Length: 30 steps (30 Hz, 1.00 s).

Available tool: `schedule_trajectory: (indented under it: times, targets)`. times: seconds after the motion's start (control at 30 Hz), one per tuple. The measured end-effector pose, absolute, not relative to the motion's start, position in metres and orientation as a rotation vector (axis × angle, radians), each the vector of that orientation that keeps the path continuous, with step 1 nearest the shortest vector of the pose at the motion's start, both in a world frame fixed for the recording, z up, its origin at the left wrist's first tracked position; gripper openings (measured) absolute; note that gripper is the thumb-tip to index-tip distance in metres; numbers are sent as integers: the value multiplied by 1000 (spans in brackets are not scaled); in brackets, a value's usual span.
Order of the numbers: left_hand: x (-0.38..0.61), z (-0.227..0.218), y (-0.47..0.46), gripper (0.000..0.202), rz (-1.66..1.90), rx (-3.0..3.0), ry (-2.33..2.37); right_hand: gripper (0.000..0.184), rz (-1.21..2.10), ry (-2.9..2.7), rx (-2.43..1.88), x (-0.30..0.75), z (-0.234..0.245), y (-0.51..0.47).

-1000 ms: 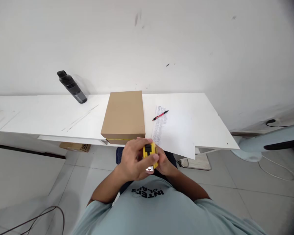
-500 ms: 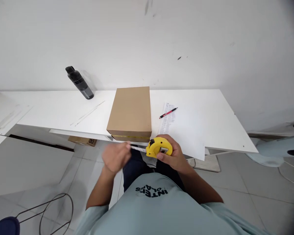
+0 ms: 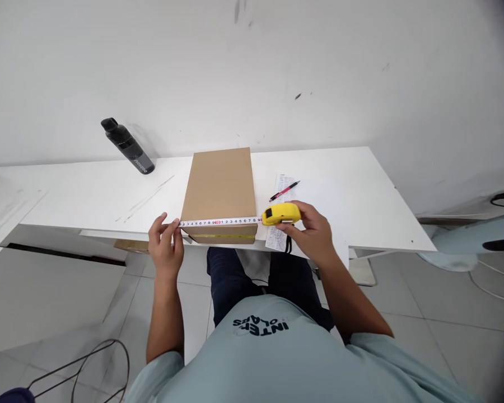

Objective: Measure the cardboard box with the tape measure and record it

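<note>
Tape blade (image 3: 218,222) lies stretched along the near top edge of the cardboard box (image 3: 218,182), mid-frame on the white table (image 3: 88,196). At upper left a black bottle (image 3: 128,146) stands well apart by the wall. Our left hand (image 3: 165,246) pinches the blade's end between thumb and fingers at the box's left corner. Right of the box, our right hand (image 3: 313,232) closes around the yellow case (image 3: 280,214), over a printed sheet (image 3: 276,239); a red pen (image 3: 284,191) lies just behind.
</note>
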<state>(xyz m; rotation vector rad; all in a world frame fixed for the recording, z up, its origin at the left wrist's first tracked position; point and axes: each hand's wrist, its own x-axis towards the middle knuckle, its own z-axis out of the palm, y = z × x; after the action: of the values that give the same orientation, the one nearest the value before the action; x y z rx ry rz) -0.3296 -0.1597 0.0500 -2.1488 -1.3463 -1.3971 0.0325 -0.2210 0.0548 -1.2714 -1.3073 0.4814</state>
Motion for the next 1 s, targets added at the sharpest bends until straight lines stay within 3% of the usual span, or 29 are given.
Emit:
schedule_trajectory:
  times: [0.23,0.63,0.8,1.0]
  targets:
    - [-331,73,-172,33,-1355,-2467,-1411,41,505,-1329,-1295,23,63,-219]
    - [-339,72,-170,16,-1333,-2108,-1246,43,596,-1284,-1282,26,61,-228]
    - [-287,84,-206,30,-1275,-2333,-858,42,829,-1276,-1137,17,56,-246]
    - [-215,69,-224,19,-1256,-2620,-611,39,799,-1424,-1121,13,59,-258]
